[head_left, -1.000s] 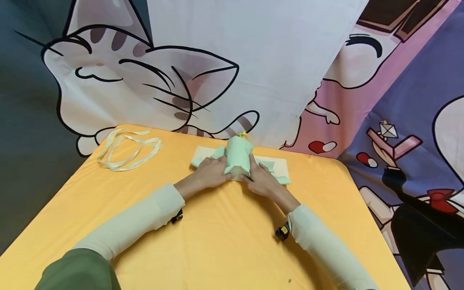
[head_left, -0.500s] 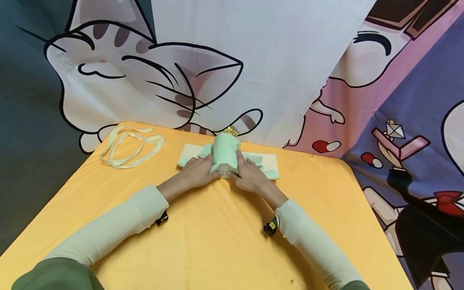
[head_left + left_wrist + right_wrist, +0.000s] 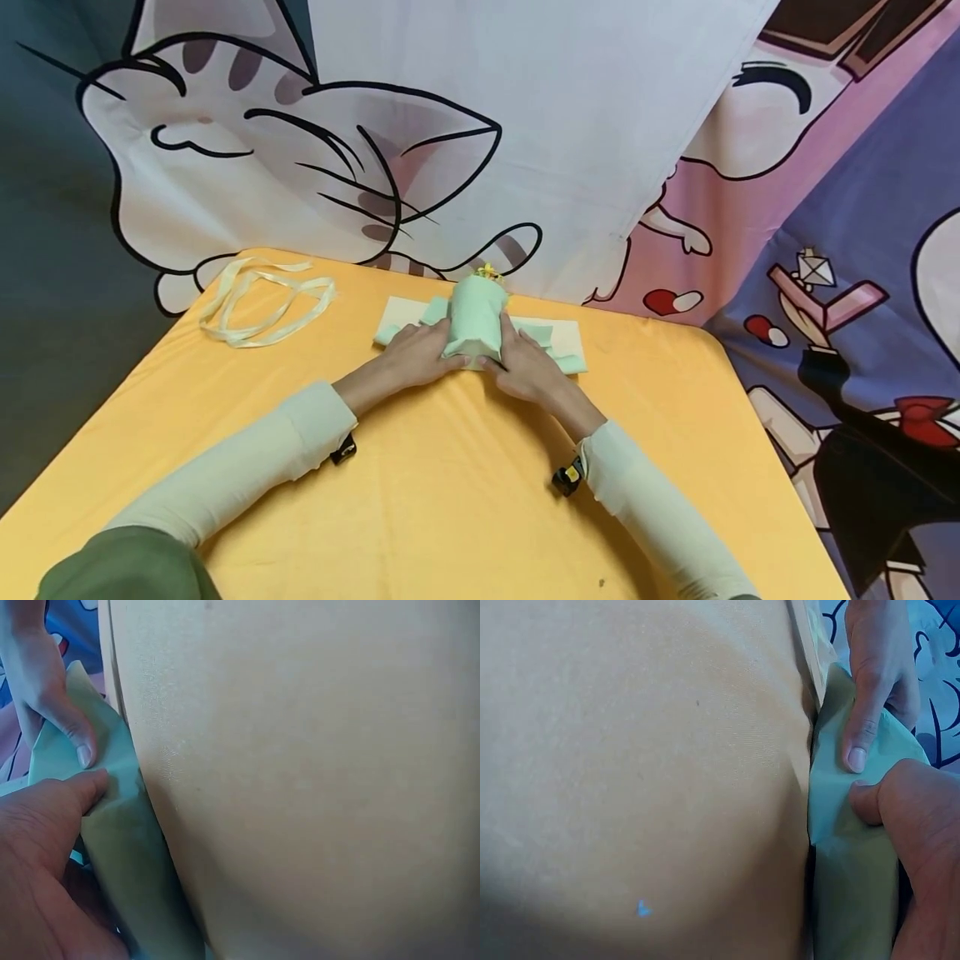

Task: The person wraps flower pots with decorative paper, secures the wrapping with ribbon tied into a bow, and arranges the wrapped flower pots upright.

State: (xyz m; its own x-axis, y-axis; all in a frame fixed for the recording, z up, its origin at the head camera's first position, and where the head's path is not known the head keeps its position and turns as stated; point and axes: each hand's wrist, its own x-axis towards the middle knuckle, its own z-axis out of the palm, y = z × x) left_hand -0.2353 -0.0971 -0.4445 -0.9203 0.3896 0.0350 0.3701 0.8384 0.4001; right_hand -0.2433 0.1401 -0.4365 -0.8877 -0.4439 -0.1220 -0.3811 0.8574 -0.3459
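A cartoon curtain (image 3: 585, 108) hangs beyond the desk (image 3: 435, 500). Cream paper (image 3: 567, 336) lies at far middle, ribbon (image 3: 243, 340) to its left. On the paper rests a green bundle (image 3: 477, 312), gripped at either side of its near end by the partly closed left hand (image 3: 417, 354) and right hand (image 3: 527, 367); yellow flowers (image 3: 489, 272) show beyond.
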